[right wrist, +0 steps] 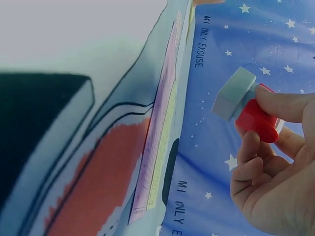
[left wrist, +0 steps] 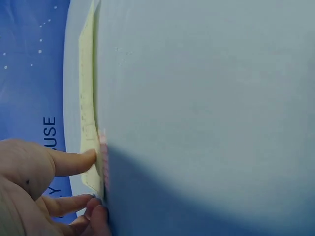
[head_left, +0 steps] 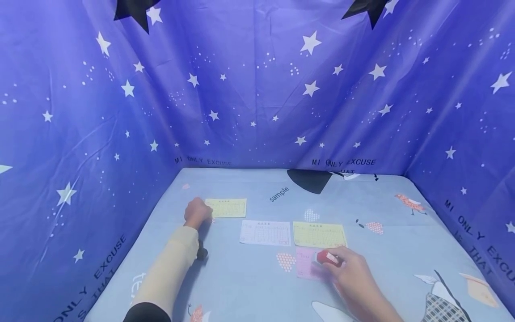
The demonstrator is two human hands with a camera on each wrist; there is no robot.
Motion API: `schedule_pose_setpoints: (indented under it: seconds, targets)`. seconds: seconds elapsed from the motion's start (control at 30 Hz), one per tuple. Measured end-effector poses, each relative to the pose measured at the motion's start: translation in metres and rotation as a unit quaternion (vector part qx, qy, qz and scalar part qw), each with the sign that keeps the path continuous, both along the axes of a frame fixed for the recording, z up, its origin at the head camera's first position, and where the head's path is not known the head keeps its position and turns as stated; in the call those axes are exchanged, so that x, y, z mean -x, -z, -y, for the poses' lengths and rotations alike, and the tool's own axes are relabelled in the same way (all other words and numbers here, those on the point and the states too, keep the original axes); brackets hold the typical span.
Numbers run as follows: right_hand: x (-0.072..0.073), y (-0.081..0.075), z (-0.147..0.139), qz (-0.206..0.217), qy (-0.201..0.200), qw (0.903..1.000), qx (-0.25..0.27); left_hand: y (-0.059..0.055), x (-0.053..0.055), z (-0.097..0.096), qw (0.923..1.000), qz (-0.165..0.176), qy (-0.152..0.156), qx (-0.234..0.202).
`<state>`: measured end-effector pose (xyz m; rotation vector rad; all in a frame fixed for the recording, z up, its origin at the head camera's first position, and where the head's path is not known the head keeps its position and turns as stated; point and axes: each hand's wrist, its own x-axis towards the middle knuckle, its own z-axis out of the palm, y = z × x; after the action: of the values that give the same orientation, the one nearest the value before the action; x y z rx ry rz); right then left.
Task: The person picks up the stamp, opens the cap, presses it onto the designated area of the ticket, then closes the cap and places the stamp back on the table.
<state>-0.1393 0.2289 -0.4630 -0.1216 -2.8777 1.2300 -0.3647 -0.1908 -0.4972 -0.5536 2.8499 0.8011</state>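
Note:
My left hand point(head_left: 197, 211) is at the left end of a yellow printed slip point(head_left: 227, 208), far left on the cloth. In the left wrist view its thumb lies on the slip's near end and the fingers curl at the edge, pinching it. My right hand point(head_left: 356, 272) grips a red stamp point(right wrist: 257, 119) with a pale, blocky end, raised off the cloth in the right wrist view. Below it lies a pink slip point(head_left: 305, 264), partly hidden by the hand. A second yellow slip point(head_left: 319, 233) and a white slip point(head_left: 265, 233) lie just behind, side by side.
A pale blue printed cloth point(head_left: 237, 286) covers the table. Blue star-patterned curtains point(head_left: 257, 89) enclose the back and both sides. A small dark round object point(head_left: 202, 251) shows beside the left sleeve.

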Motion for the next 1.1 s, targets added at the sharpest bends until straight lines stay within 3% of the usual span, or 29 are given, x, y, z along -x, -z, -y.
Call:
schedule_pose_setpoints:
  seconds: [0.23,0.6,0.93,1.1]
  targets:
    - [-0.001,0.003,0.001,-0.011,-0.006,0.9999,-0.008,-0.005,-0.001,-0.002,0.9999,0.01,0.004,0.0]
    - [-0.001,0.006,0.005,-0.004,0.005,1.0,0.003,-0.001,-0.002,0.004,0.9994,-0.01,-0.003,-0.032]
    - [0.0,0.006,0.003,-0.011,-0.009,0.9999,-0.004,-0.008,-0.001,0.005,0.9989,0.003,-0.024,-0.039]
    - [0.001,0.007,0.002,-0.009,-0.012,0.9999,0.0,-0.011,-0.001,0.009,0.9985,-0.014,-0.026,-0.047]
